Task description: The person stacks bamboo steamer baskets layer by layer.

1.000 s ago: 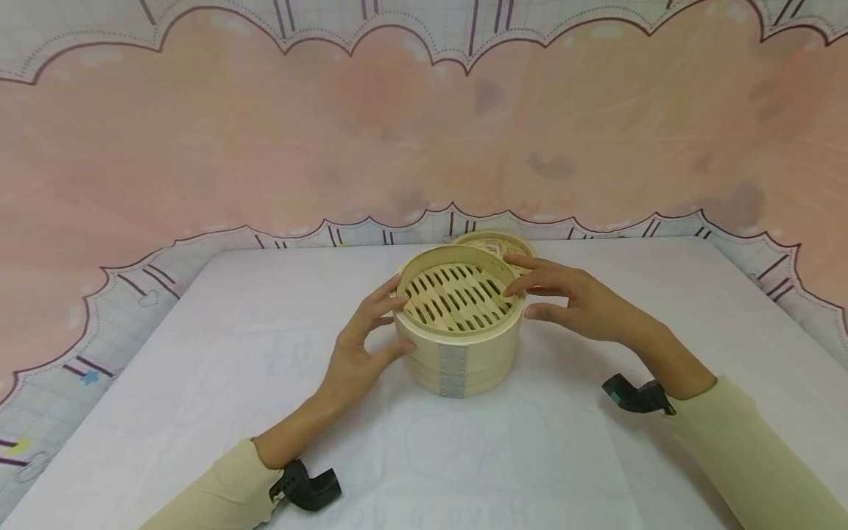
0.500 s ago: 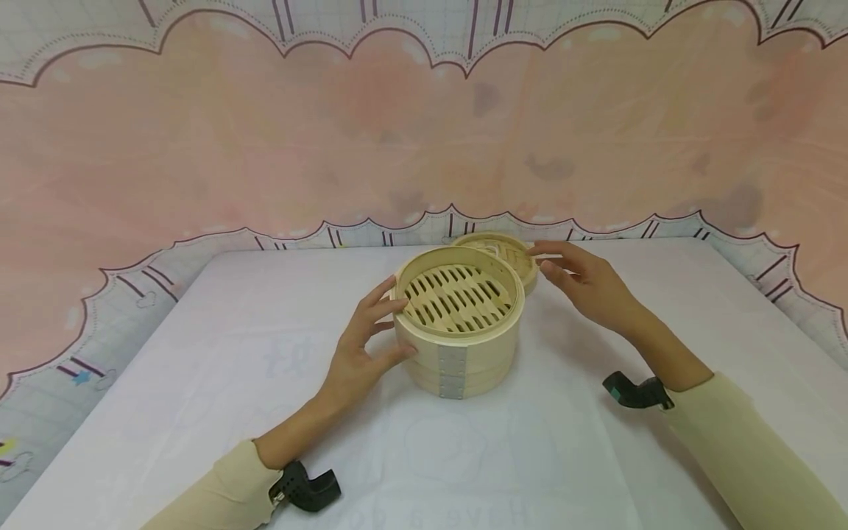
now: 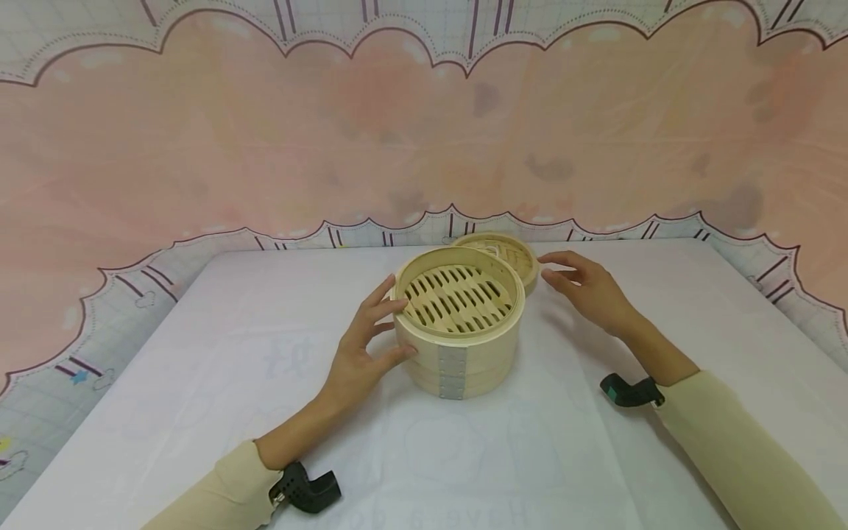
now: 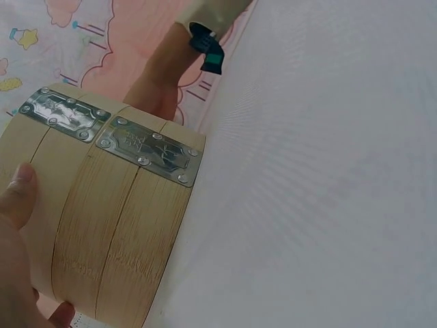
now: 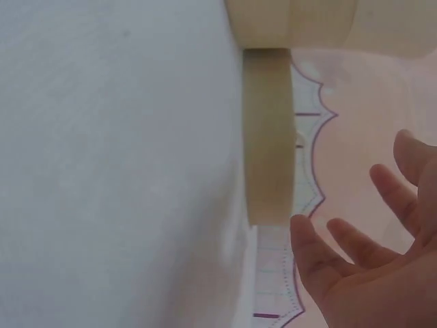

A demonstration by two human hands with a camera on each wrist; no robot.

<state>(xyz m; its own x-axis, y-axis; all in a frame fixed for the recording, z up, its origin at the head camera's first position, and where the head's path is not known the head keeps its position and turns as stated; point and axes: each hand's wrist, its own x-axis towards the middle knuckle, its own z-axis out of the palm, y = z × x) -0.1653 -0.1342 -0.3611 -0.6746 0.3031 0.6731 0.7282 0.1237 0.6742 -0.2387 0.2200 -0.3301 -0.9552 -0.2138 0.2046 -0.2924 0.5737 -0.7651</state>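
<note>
A round bamboo steamer with a slatted floor and metal plates on its side stands on the white table. My left hand grips its left side, fingertips over the rim and thumb on the outer wall. In the left wrist view the thumb and fingers lie along the layered bamboo wall. Behind the steamer lies its woven bamboo lid, partly hidden by the steamer. Just right of the lid is my right hand, fingers loosely bent with nothing in them. The right wrist view shows the lid's edge apart from the fingertips.
The white tabletop spreads around the steamer, with faint lettering on it. A patterned cloth backdrop rises behind its far edge. Dark wrist cameras sit on both wrists, such as the left wrist camera.
My right hand has left the steamer's right rim, moved to the right edge of the lid, then drawn slightly away. The left hand and steamer have stayed in place.
</note>
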